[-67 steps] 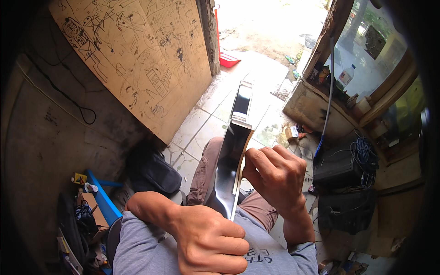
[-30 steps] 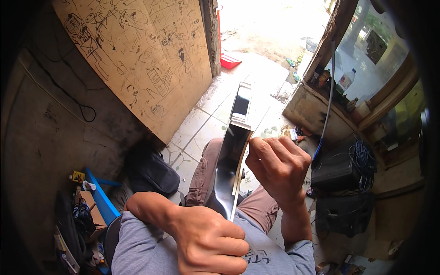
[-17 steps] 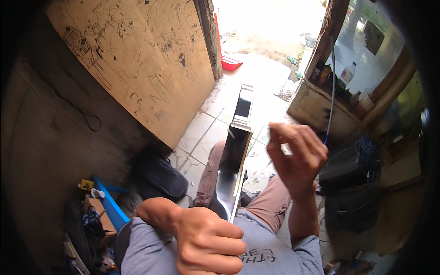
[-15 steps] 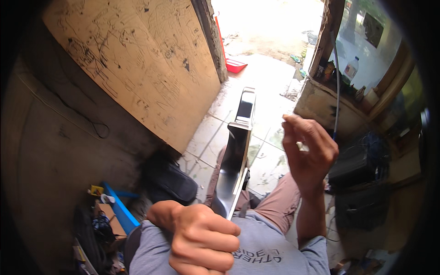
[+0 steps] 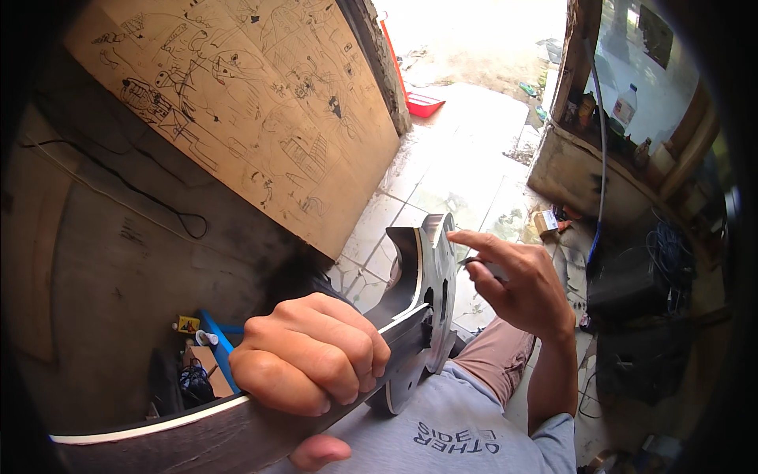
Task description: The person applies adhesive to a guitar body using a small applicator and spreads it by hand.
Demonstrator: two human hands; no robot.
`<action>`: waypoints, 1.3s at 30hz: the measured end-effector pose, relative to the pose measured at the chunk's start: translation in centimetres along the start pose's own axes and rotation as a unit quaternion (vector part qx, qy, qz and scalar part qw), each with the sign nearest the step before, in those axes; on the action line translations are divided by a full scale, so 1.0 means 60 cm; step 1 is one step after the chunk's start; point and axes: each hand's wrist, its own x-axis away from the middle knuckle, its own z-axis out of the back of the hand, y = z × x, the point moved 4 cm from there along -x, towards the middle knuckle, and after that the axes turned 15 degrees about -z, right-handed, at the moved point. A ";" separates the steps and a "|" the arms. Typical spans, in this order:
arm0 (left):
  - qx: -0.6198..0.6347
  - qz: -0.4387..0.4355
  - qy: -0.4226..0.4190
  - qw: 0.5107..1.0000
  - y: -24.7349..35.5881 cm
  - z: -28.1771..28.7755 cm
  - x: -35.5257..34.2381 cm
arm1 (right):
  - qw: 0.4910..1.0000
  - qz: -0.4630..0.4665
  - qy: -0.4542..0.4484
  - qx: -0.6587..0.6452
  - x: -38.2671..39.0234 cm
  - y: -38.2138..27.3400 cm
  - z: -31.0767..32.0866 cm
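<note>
My left hand [image 5: 308,351] is wrapped round the dark neck [image 5: 178,438] of a guitar, with cream edging along it. The guitar's black body [image 5: 403,265] faces away from me, its horn upright and its broad face to the right, showing dark openings. My right hand [image 5: 521,292] is at the right of the body, index finger stretched to its pale upper edge. The other fingers curl toward the thumb around something small and dark that I cannot make out.
A drawn-on board [image 5: 253,118] leans at left, with cables [image 5: 158,193] and a blue frame [image 5: 213,332] below. A red dustpan [image 5: 425,103] stands by the bright doorway. At right are a windowsill with a bottle [image 5: 625,107], a small box [image 5: 546,223] and black bags or cases [image 5: 624,276].
The guitar has swung from pointing away from me to lying slanted, with my left hand higher and further left. My right hand left its edge, then returned lower, index finger extended.
</note>
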 end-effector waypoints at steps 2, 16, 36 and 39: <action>0.008 0.009 0.007 1.000 -0.009 -0.003 0.003 | 0.999 0.019 -0.043 0.012 0.001 -0.012 0.004; -0.006 0.006 0.017 1.000 -0.015 -0.004 0.002 | 0.982 0.086 -0.167 0.031 -0.014 -0.001 -0.022; -0.009 0.010 0.033 0.999 -0.007 -0.012 0.005 | 0.951 -0.072 -0.231 -0.193 -0.030 0.043 0.012; -0.012 -0.001 0.021 1.000 -0.006 -0.017 0.002 | 0.971 -0.027 -0.182 -0.150 -0.022 0.040 -0.001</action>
